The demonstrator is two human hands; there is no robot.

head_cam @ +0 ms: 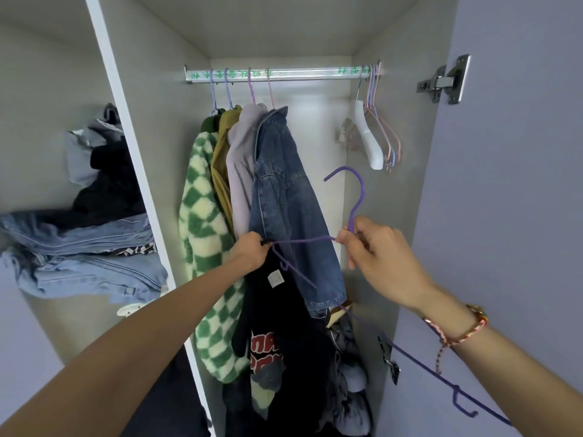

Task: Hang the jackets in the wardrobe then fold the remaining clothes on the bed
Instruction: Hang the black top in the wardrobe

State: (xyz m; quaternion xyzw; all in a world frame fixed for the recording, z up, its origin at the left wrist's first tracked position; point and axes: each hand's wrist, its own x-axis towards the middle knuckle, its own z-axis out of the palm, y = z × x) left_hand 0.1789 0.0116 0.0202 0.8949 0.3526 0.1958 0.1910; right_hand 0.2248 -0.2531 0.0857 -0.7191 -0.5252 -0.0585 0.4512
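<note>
The left hand (250, 250) clutches the black jacket (277, 313) by its collar at one end of the purple hanger (358, 197). The right hand (378, 250) pinches the hanger just below its hook. The jacket droops beneath them, soft and floppy, and looks likely to slip off the thin wire, so the hook's neck is the best hold. On the rail (315, 74), bare room lies between the denim jacket (284, 190) and the spare hangers (378, 134) at the right wall.
</note>
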